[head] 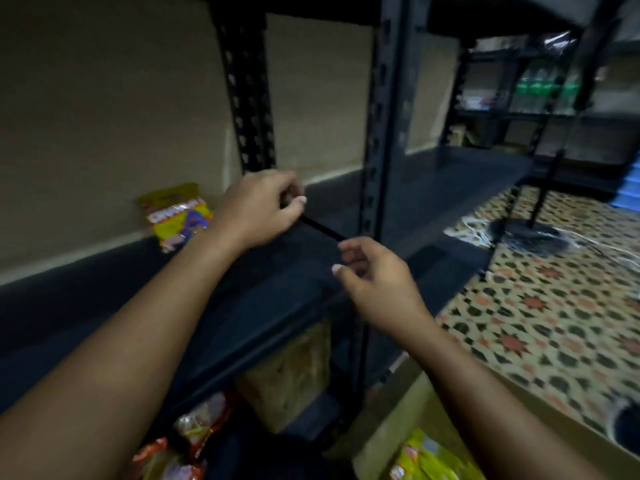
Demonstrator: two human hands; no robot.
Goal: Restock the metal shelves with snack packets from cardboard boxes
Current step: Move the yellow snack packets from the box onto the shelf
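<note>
My left hand (263,206) hovers over the dark metal shelf (263,292), with thumb and fingers pinched on one end of a thin dark strip (322,228). The strip slants down to the right toward my right hand (377,278). That hand's fingers are curled and apart from the thumb, their tips at the strip's other end; motion blur hides any contact. A yellow snack packet (176,216) stands on the shelf against the wall, left of my left hand. An open cardboard box (391,420) at the bottom right holds yellow packets (426,459).
Black slotted uprights (375,133) divide the shelf bays. Red snack packets (194,434) and a tan box (294,368) sit on the level below. At right there is patterned tile floor (540,306), a stand with white cables (526,233), and further shelving with green bottles (540,84).
</note>
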